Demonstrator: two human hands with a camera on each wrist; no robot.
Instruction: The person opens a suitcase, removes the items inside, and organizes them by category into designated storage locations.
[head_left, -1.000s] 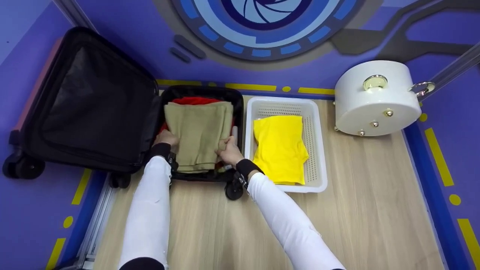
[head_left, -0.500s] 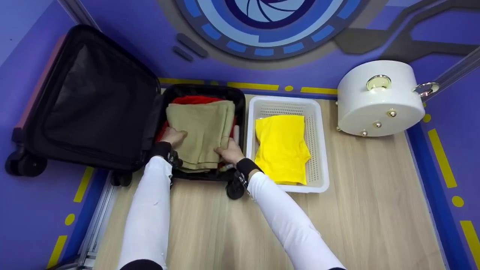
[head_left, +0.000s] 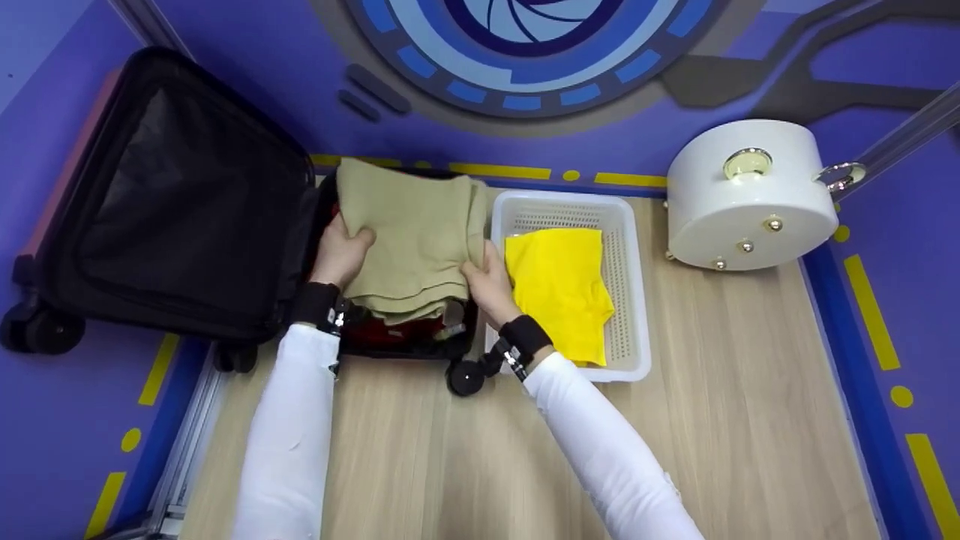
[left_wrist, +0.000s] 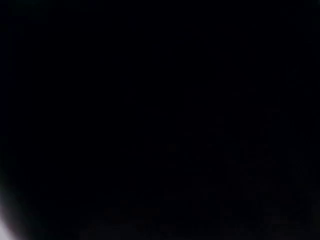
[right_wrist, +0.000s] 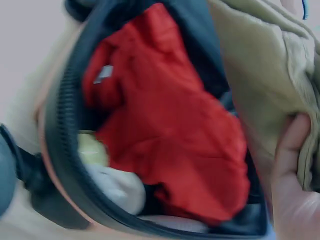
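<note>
Right hand [head_left: 491, 281] and left hand [head_left: 341, 251] both have a folded khaki garment [head_left: 412, 232], one at each side, held up over the packed half of an open suitcase [head_left: 195, 202]. From the right wrist you can see into that half: crumpled red cloth [right_wrist: 170, 125] with a small pale tag, plus a yellowish item [right_wrist: 92, 150] and a blurry white item [right_wrist: 120, 190] tucked in by the zipper [right_wrist: 67, 107]. Can't tell what those two are. Next door, a white plastic basket [head_left: 643, 330] has a folded yellow garment [head_left: 559, 292] in it.

Pose-wise, thumbs are on top of the khaki stuff on both sides. The right one pinches the near part of its edge; the left grips its edge with most of the fingers hidden. Left wrist cam is basically black, so no help there.

Edges: the garment overlaps the suitcase's far rim in the head view, and the right hand is just beside the basket's left rim, so it's snug. Bare wood floor [head_left: 720, 375] right of the basket, and a white drum-shaped container [head_left: 750, 202] sits well off by the wall.
</note>
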